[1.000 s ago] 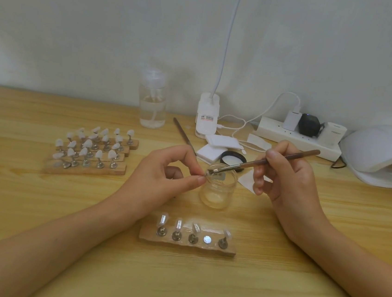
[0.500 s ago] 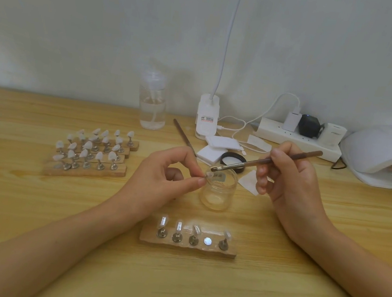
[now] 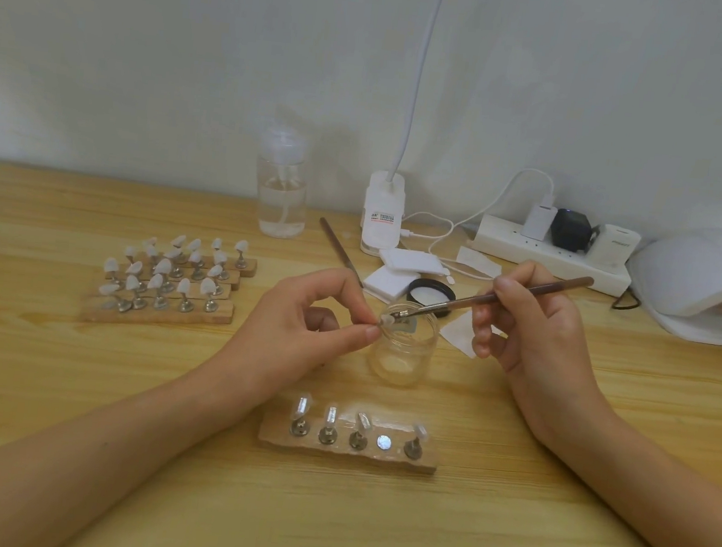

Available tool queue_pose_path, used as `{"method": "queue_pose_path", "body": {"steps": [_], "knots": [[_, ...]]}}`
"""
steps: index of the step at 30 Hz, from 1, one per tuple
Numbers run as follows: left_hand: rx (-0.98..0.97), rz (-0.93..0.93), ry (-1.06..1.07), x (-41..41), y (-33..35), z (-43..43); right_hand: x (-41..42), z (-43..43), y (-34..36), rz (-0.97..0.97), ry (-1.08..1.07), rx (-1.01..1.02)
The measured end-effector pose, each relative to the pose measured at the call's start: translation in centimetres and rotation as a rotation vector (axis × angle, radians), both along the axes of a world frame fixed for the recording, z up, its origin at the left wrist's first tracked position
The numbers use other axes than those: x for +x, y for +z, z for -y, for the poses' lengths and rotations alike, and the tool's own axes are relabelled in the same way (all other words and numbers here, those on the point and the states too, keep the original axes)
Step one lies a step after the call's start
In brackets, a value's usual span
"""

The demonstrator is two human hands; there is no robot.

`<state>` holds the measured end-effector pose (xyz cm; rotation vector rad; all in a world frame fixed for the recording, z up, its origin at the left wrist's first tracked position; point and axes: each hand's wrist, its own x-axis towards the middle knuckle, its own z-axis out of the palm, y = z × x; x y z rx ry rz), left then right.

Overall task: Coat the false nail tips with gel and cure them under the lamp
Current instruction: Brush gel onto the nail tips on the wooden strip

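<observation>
Now the brush, gripped by the right hand, has dropped onto the nail tip the left hand pinches.

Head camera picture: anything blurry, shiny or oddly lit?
Head view: light is soft, with faint shadows under the left hand and right hand; the pump bottle looks hazy on top; glints sit on the clear nail tips on the near wooden holder; the wide lens stretches the forearms toward the corners.
</observation>
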<state>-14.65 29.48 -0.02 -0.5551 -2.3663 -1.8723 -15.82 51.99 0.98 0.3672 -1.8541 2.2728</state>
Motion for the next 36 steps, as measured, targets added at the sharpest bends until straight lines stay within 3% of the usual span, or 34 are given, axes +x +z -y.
{"method": "queue_pose_path", "body": {"steps": [4,17,22,26,31,36], "knots": [[0.005,0.009,0.003,0.04,0.02,-0.03,0.08,0.09,0.09,-0.017,0.073,-0.020],[0.001,0.053,0.014,0.24,0.11,0.10,-0.13,-0.09,-0.13,0.024,-0.022,0.030],[0.008,0.060,0.008,0.25,0.14,0.06,0.07,0.08,0.01,-0.032,0.065,0.018],[0.006,0.067,0.009,0.25,0.17,0.07,-0.11,-0.04,-0.12,0.002,-0.021,0.042],[-0.002,0.071,0.012,0.22,0.18,0.04,0.10,0.16,0.08,-0.041,0.061,0.005],[0.009,0.063,0.007,0.35,0.24,0.01,-0.05,-0.06,-0.03,0.006,-0.030,0.010]]}}
